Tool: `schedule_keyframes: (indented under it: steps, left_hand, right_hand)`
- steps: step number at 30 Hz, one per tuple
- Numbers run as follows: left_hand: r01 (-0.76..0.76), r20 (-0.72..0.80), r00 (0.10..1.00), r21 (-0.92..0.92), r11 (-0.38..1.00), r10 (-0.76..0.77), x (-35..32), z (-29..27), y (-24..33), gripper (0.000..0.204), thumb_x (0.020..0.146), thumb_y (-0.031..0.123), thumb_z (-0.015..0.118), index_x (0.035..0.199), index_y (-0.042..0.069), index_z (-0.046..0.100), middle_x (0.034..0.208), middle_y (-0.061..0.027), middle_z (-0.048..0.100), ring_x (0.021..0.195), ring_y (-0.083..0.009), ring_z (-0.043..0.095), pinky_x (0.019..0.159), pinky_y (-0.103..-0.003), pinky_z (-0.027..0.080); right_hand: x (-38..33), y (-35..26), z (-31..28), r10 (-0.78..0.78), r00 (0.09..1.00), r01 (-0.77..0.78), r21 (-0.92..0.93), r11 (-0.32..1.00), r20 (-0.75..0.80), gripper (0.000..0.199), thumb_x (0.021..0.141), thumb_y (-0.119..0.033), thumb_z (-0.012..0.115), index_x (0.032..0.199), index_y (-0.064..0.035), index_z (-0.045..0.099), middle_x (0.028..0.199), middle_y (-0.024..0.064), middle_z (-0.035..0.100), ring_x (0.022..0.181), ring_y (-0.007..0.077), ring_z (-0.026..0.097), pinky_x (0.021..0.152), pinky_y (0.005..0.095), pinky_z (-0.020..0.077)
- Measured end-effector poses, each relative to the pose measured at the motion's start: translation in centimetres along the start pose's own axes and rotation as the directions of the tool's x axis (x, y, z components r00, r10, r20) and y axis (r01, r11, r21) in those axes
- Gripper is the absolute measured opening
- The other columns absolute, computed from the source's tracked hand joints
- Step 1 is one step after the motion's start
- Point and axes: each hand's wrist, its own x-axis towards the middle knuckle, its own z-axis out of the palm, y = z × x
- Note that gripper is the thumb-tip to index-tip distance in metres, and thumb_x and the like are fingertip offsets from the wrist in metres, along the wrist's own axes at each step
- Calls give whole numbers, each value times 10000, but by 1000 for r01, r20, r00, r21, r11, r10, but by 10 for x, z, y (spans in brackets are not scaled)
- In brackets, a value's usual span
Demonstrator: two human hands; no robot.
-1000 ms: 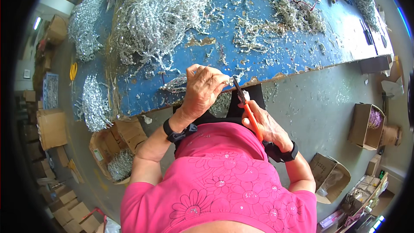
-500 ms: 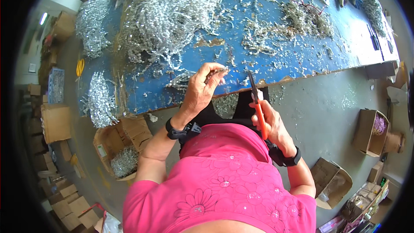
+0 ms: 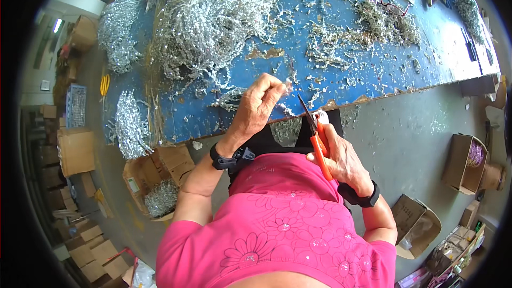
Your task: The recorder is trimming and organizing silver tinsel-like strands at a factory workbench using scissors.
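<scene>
At near edge of blue table (image 3: 368, 72), L hand (image 3: 257, 102) has fingertips pinched tog. on a small shiny bit (image 3: 288, 85), too blurred to ID. R hand (image 3: 344, 157) is clamped on orange-handled scissors (image 3: 319, 152), tips pointing up-left, near L hand, not touching it. I see 1 big silver tinsel heap (image 3: 213, 26) on table beyond L hand, 2 smaller bunches (image 3: 132, 125) to its left, plus 1 open carton (image 3: 141, 173) w/ silver tinsel on floor
</scene>
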Motion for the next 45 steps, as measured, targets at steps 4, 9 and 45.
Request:
schedule_keyframes:
  steps: [4,9,45]
  left_hand:
    - [22,83,996,62,998,-27,-2,-5,10,170,949,139,518,841,9,529,708,-88,474,659,-227,508,619,-332,407]
    - [-22,130,992,134,991,4,-3,-3,13,215,954,153,507,796,7,507,698,-119,445,639,-281,465,606,-350,390]
    - [-178,280,951,152,972,130,-7,5,14,196,934,185,513,821,37,575,659,-126,562,637,-306,566,588,-381,442]
  right_hand:
    - [-1,7,2,12,1000,-10,107,994,-20,582,748,-343,739,1150,-36,452,786,117,539,702,250,546,679,365,455]
    - [0,-1,2,-128,968,135,18,991,-217,603,711,-315,801,1143,-51,473,727,70,555,626,162,552,599,299,466]
    - [54,0,19,-321,814,399,64,915,-484,343,728,-36,709,972,-45,469,743,72,498,645,148,499,593,295,441]
